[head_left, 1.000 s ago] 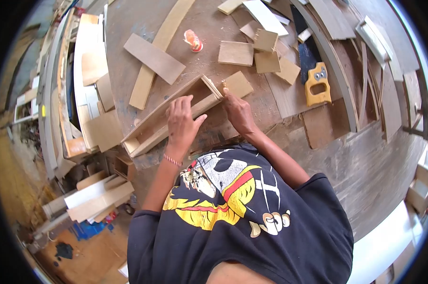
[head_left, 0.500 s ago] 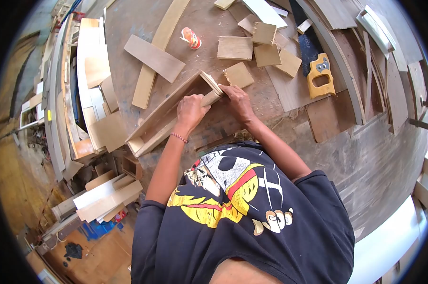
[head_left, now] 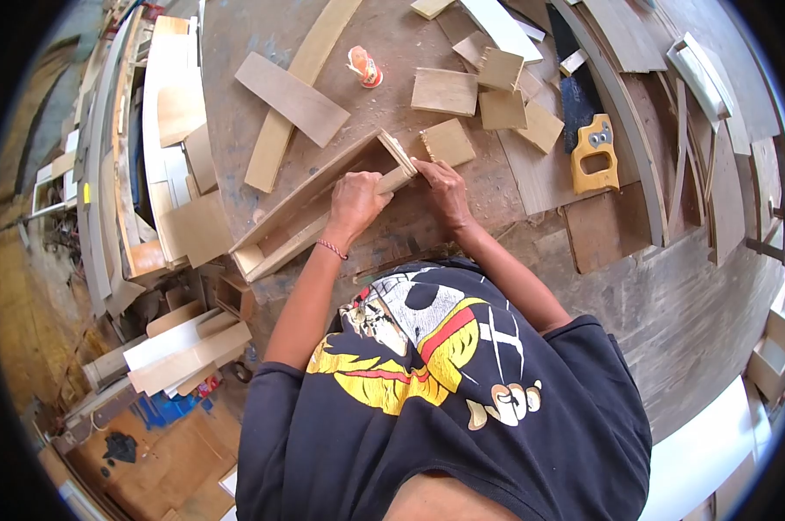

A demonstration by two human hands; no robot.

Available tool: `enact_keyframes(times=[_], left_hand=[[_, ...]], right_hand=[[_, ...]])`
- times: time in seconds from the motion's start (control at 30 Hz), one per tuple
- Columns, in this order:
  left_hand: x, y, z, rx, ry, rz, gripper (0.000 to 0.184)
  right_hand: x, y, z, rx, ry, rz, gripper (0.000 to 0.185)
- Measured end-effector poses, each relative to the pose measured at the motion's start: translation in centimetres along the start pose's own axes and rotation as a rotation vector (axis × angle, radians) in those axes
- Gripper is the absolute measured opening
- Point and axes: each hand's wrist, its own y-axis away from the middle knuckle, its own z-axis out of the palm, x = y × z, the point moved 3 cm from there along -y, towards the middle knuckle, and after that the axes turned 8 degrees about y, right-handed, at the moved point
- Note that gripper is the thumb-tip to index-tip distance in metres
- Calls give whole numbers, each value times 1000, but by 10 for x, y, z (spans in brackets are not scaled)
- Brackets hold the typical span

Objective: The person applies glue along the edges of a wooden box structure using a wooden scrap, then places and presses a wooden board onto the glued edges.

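A long, narrow wooden box frame [head_left: 310, 193] lies slanted on the workbench [head_left: 366, 26]. My left hand [head_left: 356, 205], with a braided band at the wrist, is wrapped over the frame's near side board, close to its upper right end. At that end's corner, my right hand [head_left: 445, 187] has its fingers closed around a thin stick-like piece [head_left: 425, 144] with a rough tip; the rest of it is hidden by the fingers. Just beyond the right hand lies a small square wood block [head_left: 451, 143].
A red and white container [head_left: 366, 68] stands beyond the frame. Crossed boards [head_left: 293, 98] lie at the left. Several wood offcuts [head_left: 445, 91] and a handsaw with a yellow handle [head_left: 594, 156] are at the right. More boards [head_left: 171, 113] are stacked at the far left.
My left hand has gone from open fingers above the frame to closed on its side board. My right hand has drawn in at the frame's corner, its fingers lower.
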Motion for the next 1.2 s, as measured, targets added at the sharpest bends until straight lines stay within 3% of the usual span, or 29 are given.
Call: enact_keyframes(times=[0.17,0.5,0.57,0.9,0.97,1.2], left_hand=[[-3,-2,-1,-26,127,17,23],[-3,-6,-3,-75,71,30,16],[-6,-7,-2,-91,69,40,22],[-3,-9,-3,-129,72,20,21],[-1,-8,-4,-124,70,30,14],[-6,-9,0,-103,68,68,19]], right_hand=[[-1,0,1,-17,5,13,34],[-1,-2,3,-102,113,-64,37],[1,0,6,-87,127,-81,36],[-2,0,3,-71,120,-69,32],[2,1,6,-10,128,-69,33],[1,-3,-2,-5,59,-82,35]])
